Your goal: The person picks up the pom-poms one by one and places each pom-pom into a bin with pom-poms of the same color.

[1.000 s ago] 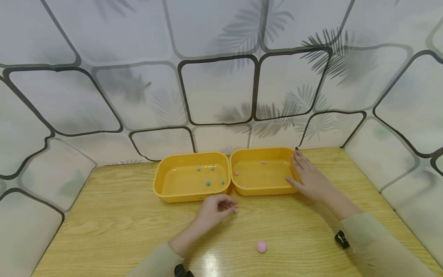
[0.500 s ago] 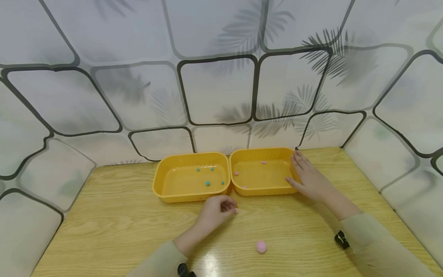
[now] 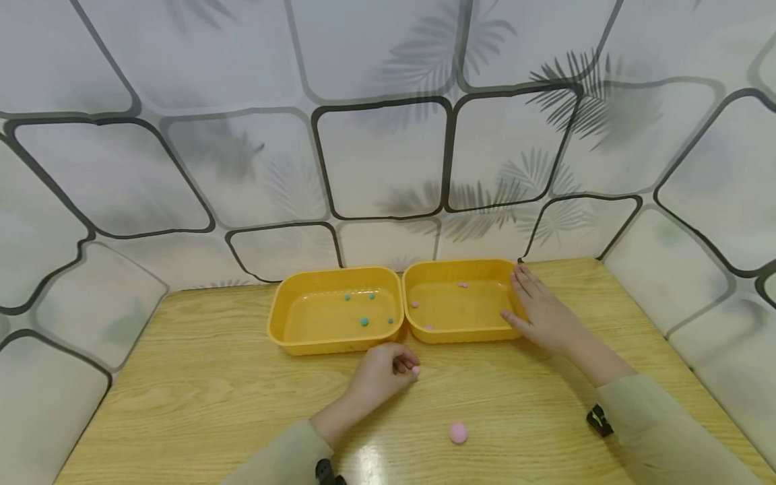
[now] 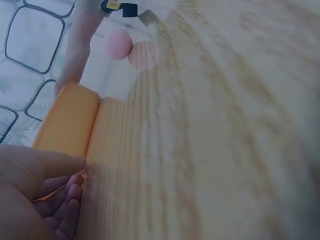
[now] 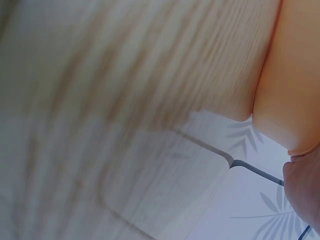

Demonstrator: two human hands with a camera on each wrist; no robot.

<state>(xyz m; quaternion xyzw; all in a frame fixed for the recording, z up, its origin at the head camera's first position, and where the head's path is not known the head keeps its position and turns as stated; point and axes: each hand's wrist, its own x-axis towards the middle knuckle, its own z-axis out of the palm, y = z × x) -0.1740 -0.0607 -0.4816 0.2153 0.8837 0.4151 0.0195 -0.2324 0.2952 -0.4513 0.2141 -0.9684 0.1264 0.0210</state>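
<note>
My left hand (image 3: 380, 372) is just in front of where the two yellow trays meet, close over the table. Its thumb and fingertips pinch a small pink ball (image 3: 415, 370). In the left wrist view the thumb and curled fingers mostly hide that ball. My right hand (image 3: 545, 313) rests on the right end of the right tray (image 3: 467, 335), fingers straight along its rim and thumb over the front edge. Small pink balls (image 3: 463, 284) lie in that tray. The left tray (image 3: 330, 347) contains several blue-green balls (image 3: 364, 321). A larger pink ball (image 3: 458, 432) sits on the table nearer me.
The trays stand side by side at the back of the wooden table (image 3: 200, 391), near a patterned cloth wall (image 3: 388, 162). More of this cloth rises at the left and right sides. Dark straps (image 3: 599, 419) show at both sleeves.
My left hand has shifted slightly right, and the small pink ball shows more clearly at its fingertips. The right hand, trays and larger pink ball stay where they were.
</note>
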